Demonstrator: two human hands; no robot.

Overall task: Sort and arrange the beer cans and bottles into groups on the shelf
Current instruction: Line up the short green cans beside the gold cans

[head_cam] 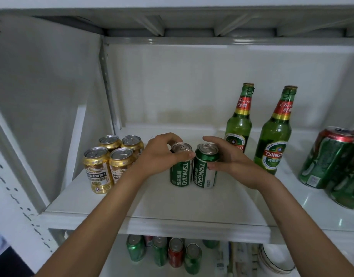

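Both arms reach forward onto the white shelf (132, 200). Left hand (160, 154) curls over the top of the left Tsingtao can (180, 170), thumb on the near side, fingers behind the rim. Right hand (228, 156) wraps the right Tsingtao can (206, 168) from its right side. Cans upright, just about touching. Four gold cans (110, 160) just left of the left hand; two green Tsingtao bottles (272, 136) behind and right of the right hand.

Unit: white metal shelving unit (52, 80), glossy back panel (172, 80)
Left: perforated upright post (20, 196)
Overhead: ribbed underside of upper shelf (192, 27)
Below: stacked white bowls (276, 260)
Light: dim, soft glare
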